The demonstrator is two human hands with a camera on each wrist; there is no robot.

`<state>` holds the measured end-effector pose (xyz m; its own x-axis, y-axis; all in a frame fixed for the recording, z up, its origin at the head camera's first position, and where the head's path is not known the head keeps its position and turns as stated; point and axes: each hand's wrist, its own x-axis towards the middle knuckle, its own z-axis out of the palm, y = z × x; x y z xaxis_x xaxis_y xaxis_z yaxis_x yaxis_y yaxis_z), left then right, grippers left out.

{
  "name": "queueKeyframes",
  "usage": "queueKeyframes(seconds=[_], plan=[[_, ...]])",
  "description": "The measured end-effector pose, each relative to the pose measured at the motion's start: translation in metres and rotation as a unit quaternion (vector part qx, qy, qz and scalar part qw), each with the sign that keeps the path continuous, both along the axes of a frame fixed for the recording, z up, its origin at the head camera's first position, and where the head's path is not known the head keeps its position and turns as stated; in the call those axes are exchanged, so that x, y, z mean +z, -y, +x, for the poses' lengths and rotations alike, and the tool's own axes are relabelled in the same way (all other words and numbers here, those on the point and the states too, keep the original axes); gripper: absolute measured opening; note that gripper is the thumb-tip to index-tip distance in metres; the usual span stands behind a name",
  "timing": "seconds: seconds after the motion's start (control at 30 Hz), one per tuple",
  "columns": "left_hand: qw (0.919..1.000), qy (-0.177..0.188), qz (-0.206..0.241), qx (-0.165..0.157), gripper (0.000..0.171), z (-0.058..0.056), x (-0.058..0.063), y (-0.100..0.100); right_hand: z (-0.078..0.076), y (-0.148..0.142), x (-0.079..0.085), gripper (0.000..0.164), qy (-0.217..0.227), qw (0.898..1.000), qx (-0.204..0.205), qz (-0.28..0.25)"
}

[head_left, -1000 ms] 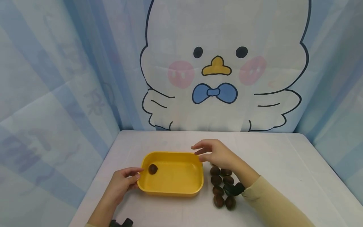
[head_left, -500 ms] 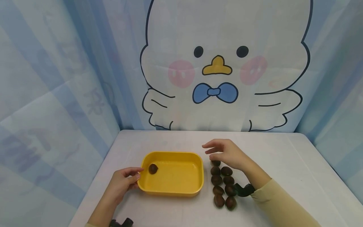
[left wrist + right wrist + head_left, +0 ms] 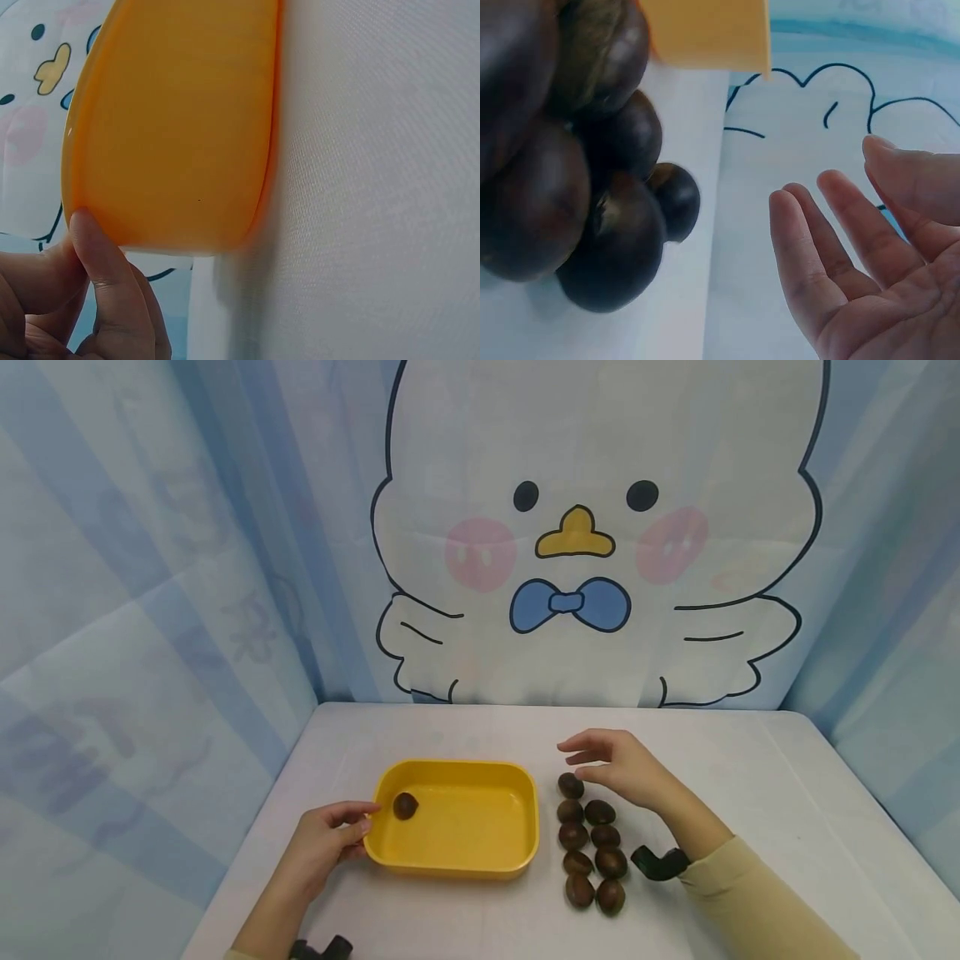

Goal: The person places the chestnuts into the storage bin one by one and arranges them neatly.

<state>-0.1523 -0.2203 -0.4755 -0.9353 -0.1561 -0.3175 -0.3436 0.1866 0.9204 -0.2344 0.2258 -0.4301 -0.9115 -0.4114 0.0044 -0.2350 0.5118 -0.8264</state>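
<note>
In the head view my left hand [image 3: 327,843] pinches the left rim of a yellow tray [image 3: 450,871], which sits flat on the table. The left wrist view shows the fingers [image 3: 105,274] at the tray's edge. One brown chestnut [image 3: 405,807] lies inside the tray, near its left end. To the right of the tray, several dark brown chestnuts [image 3: 573,837] stand in two columns. My right hand [image 3: 621,768] hovers by the far end of these columns, fingers loosely bent and holding nothing. Its spread fingers [image 3: 795,240] show bare in the right wrist view.
A white cloth covers the table [image 3: 765,827]. Behind it hangs a curtain [image 3: 570,660] printed with a cartoon chick, and blue and white curtains close off both sides. A black wrist mount [image 3: 660,863] sticks out beside the right-hand column of chestnuts.
My right hand has moved right, from the tray's far right corner to the far end of the chestnut columns, uncovering the farthest chestnut. The left hand and tray have stayed still.
</note>
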Motion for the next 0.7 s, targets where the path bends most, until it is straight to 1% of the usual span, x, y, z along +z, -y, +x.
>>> queueKeyframes(seconds=[0.33,0.7], plan=[[1.0000,0.004,-0.002,0.000,0.028,0.000,0.001,0.000,-0.009,-0.010,-0.017,0.036,0.017,1.000,-0.022,0.011],[1.0000,0.000,0.006,0.003,0.028,0.000,0.000,0.001,-0.016,-0.010,-0.031,0.038,0.036,0.999,-0.026,0.021]])
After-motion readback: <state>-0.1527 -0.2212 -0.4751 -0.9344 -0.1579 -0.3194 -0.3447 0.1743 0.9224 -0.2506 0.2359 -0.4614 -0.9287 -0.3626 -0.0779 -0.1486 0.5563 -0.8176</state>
